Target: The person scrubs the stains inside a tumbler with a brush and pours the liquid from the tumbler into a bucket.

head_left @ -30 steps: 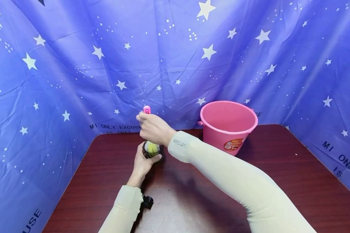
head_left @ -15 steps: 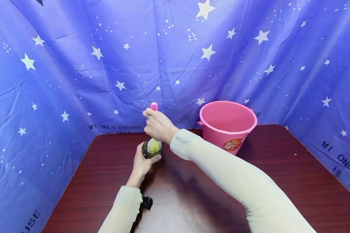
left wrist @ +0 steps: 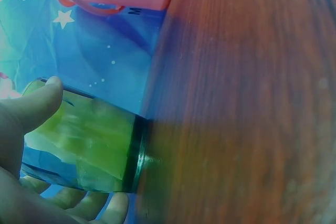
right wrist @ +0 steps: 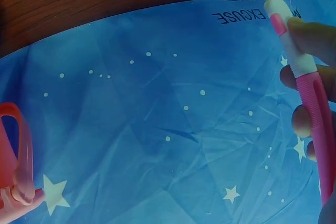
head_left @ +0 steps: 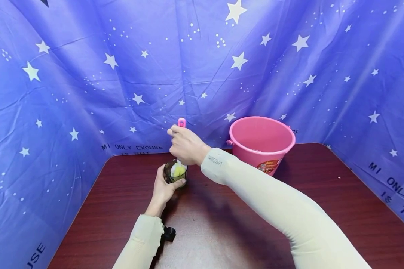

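My left hand (head_left: 161,191) holds a dark see-through glass (left wrist: 86,140), with the thumb on one side and the fingers round the other. In the left wrist view, the glass's base is right at the table top. My right hand (head_left: 189,146) grips a cup brush by its pink and white handle (right wrist: 316,103), which stands nearly upright above the glass in the head view. Down inside the glass is the brush's yellow and white sponge head (head_left: 178,170). The right hand hides the middle of the handle in the head view.
A pink bucket (head_left: 247,160) with a label stands at the back of the dark red wooden table (head_left: 306,194), right of the hands. Behind rises a blue curtain (head_left: 175,74) with white stars. A small black item (head_left: 169,234) lies beside the left sleeve.
My right hand has shifted to the right and the handle's top has gone the same way. The sponge head has shifted slightly right inside the glass. My left hand has stayed nearly still.
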Demonstrator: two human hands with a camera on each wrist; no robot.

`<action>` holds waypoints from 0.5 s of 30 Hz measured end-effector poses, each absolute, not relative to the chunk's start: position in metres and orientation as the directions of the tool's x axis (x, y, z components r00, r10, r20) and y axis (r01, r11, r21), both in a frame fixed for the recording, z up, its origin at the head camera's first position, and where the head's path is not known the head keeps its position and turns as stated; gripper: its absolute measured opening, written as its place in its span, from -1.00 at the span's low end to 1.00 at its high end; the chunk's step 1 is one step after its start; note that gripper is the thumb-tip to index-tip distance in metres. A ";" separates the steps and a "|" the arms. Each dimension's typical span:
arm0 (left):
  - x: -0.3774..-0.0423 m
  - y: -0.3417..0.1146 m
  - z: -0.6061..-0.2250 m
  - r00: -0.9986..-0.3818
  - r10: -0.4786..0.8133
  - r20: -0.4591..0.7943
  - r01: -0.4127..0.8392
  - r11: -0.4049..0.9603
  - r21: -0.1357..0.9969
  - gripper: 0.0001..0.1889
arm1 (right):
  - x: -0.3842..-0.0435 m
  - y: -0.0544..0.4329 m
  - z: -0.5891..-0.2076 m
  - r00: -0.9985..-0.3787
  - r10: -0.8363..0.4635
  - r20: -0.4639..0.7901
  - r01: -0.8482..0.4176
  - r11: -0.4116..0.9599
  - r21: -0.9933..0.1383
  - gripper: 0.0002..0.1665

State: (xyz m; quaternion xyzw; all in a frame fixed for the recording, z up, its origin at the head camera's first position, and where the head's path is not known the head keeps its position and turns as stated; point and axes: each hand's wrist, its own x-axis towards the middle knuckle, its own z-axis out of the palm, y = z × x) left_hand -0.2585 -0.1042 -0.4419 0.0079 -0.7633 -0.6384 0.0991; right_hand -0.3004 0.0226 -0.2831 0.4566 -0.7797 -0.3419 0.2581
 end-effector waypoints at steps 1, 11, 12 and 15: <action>-0.259 -0.104 -0.442 -0.981 -0.136 0.142 0.114 0.191 0.975 -0.14 | -0.300 0.023 -0.283 -0.442 -0.892 0.090 -0.542 0.346 0.766 -0.75; -0.258 -0.105 -0.441 -0.983 -0.123 0.134 0.112 0.176 0.978 -0.15 | -0.294 0.018 -0.281 -0.359 -0.931 0.060 -0.540 0.260 0.801 -0.71; -0.258 -0.105 -0.441 -0.983 -0.124 0.135 0.111 0.178 0.978 -0.14 | -0.294 0.017 -0.281 -0.349 -0.935 0.057 -0.537 0.250 0.806 -0.73; -0.258 -0.105 -0.441 -0.983 -0.126 0.132 0.107 0.183 0.977 -0.14 | -0.293 0.014 -0.282 -0.325 -0.944 0.057 -0.525 0.230 0.820 -0.79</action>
